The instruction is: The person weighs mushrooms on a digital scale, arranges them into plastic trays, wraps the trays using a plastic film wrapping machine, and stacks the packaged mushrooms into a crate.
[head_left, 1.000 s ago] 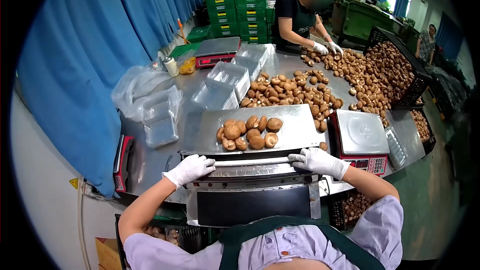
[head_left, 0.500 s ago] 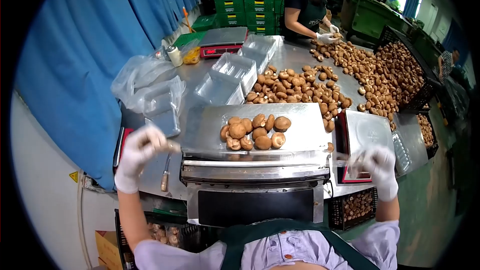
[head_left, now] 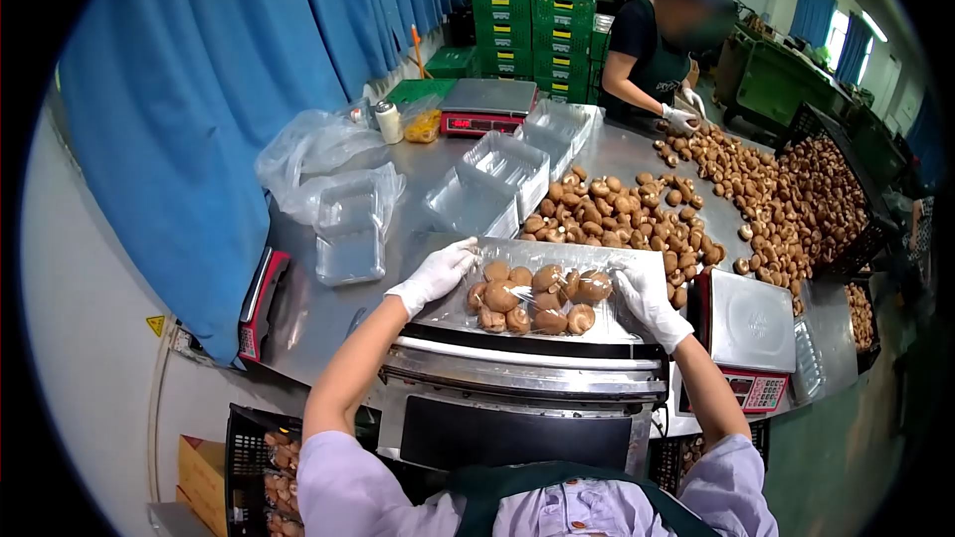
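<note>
Clear plastic film (head_left: 527, 273) stretches over a group of brown mushrooms (head_left: 547, 283) on the metal top of a wrapping machine (head_left: 527, 378). The mushrooms seem to sit in a clear tray whose edges are hard to make out. My left hand (head_left: 438, 276), in a white glove, pinches the film at its far left corner. On the right side, my gloved right hand (head_left: 651, 302) grips the film's other edge, close beside the mushrooms; its fingertips partly blend into the shiny film.
Loose mushrooms (head_left: 622, 214) lie beyond the machine, with empty clear trays (head_left: 473, 201) to their left. A scale (head_left: 751, 323) stands at right, another (head_left: 487, 104) at the back. A co-worker (head_left: 647, 60) handles mushrooms across the table. A black crate (head_left: 244, 477) sits below left.
Both hands have moved inward and forward from the machine's near edge, bringing the film over the mushrooms. The camera view has shifted, and the co-worker's hands have moved slightly.
</note>
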A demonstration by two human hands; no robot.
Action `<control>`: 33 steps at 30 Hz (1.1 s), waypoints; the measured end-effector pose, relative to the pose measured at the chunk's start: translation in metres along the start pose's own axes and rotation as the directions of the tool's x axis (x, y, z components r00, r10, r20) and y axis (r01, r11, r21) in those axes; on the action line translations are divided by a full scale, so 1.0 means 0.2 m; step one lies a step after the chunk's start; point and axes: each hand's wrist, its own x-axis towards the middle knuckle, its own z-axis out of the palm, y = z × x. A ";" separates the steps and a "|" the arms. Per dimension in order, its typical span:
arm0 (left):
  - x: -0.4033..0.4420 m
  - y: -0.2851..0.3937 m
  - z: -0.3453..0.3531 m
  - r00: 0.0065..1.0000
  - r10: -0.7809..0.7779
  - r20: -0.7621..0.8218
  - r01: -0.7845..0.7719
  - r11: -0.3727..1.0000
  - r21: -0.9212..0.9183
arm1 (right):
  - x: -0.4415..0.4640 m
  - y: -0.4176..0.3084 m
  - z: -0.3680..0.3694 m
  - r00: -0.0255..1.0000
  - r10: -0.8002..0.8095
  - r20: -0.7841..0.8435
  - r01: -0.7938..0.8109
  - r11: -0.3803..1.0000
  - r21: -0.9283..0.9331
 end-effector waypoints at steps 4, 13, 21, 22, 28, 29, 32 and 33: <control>-0.08 0.00 0.02 0.895 -0.320 0.312 0.444 0.719 -0.535 | 0.00 -0.27 -0.14 0.757 0.572 0.315 -0.646 0.728 0.229; -0.18 0.11 -0.01 0.764 -0.580 0.283 0.611 0.511 -0.605 | -0.04 -0.40 -0.19 0.890 0.431 0.148 -0.410 0.899 -0.154; -0.30 0.35 0.12 0.865 -0.497 -0.070 0.373 0.730 -0.572 | -0.21 -0.43 -0.12 0.901 0.433 0.006 -0.424 0.880 0.216; -0.42 0.41 0.12 0.912 -0.372 -0.171 0.209 0.784 -0.585 | -0.27 -0.61 -0.22 0.860 0.505 0.066 -0.510 0.854 0.106; -1.26 0.67 0.43 0.863 -0.481 -0.154 0.419 0.853 -0.311 | -1.06 -0.97 -0.20 0.885 0.436 0.162 -0.458 0.878 0.139; -1.33 0.66 0.49 0.812 -0.579 -0.071 0.538 0.790 -0.293 | -1.14 -0.97 -0.14 0.844 0.497 0.200 -0.516 0.854 0.056; -1.31 0.60 0.55 0.813 -0.583 -0.007 0.552 0.774 -0.310 | -1.15 -0.92 -0.09 0.769 0.549 0.328 -0.565 0.824 -0.053; -1.27 0.59 0.54 0.806 -0.592 0.008 0.572 0.775 -0.268 | -1.11 -0.90 -0.09 0.769 0.521 0.369 -0.521 0.846 -0.110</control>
